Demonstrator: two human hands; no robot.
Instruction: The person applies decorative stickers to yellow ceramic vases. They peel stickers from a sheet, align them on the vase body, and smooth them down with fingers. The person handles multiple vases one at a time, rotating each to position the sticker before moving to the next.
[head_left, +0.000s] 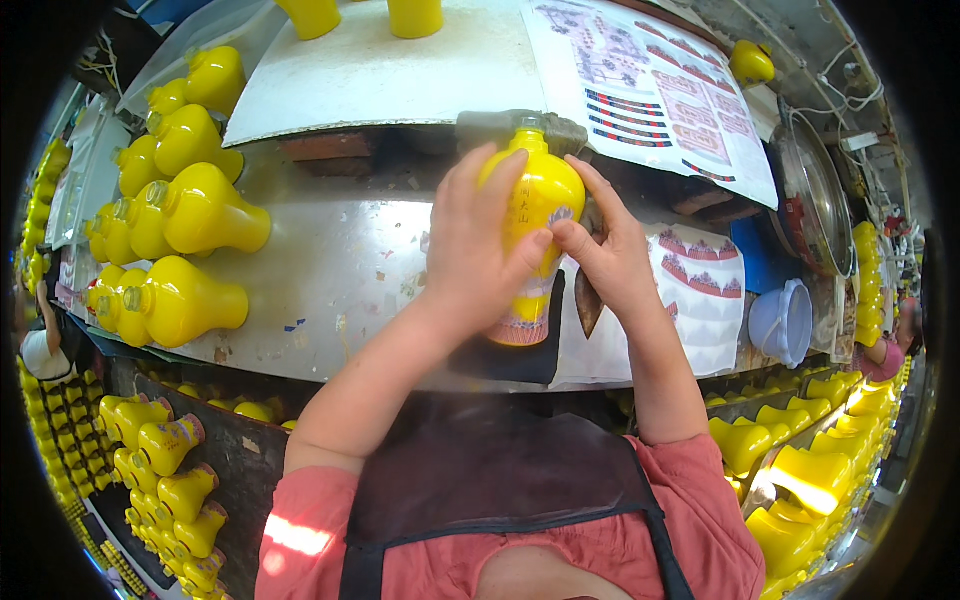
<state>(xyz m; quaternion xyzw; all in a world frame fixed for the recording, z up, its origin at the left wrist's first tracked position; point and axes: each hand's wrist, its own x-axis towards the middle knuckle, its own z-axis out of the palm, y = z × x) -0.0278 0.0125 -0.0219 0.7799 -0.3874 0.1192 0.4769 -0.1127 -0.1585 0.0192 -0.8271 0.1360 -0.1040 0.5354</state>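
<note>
A glossy yellow bottle [538,205] lies with its neck away from me, against a grey, cloth-like pad [570,133]. Dark characters, a small bluish flower decal and a pinkish patterned band at its base mark its surface. My left hand [468,240] is laid along its left side, the thumb across its front. From the right, my right hand [612,245] grips the bottle, with its thumb by the flower decal. A dark pointed piece [588,305] shows under my right hand; whether I hold it cannot be told. Black cloth [545,360] lies beneath the bottle's base.
Several yellow bottles [205,210] lie at the table's left. Decal sheets [650,80] cover the back right, with another patterned sheet [700,300] nearer. A pale blue bucket [782,322] stands at right. More bottles [815,475] fill racks below, and people are at both far sides.
</note>
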